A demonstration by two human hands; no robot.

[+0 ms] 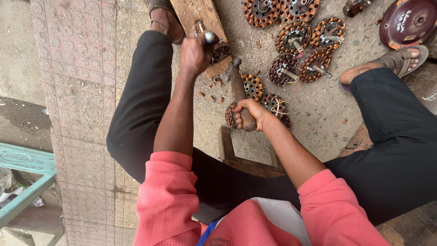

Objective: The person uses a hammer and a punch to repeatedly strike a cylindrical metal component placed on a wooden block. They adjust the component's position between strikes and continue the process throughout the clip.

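Left hand [195, 54] fisted around a metal chisel [208, 36], tip set on a dark wound coil piece [221, 53] lying at the near end of the wood block [200, 23]. Right hand [255, 114] wrapped tight on the wooden handle of a hammer [239, 89], head up, just beside the chisel, not touching it.

Progress, judging by the floor: copper bits [211, 86] scattered on the concrete floor [318, 118] by the block's near end, so some cutting looks done. Two motor cores [252, 86] under/near the hammer, one w/ loose coloured wires [276, 105]; can't tell if stripped. Approx 6 more cores [293, 36] grouped toward the far side, copper windings intact by the look, so most of the pile looks untouched. Round maroon cover [409, 23] at far right corner of view, apart from the rest.

Person seated on low wooden stool [248, 161], sandalled feet either side of the work.
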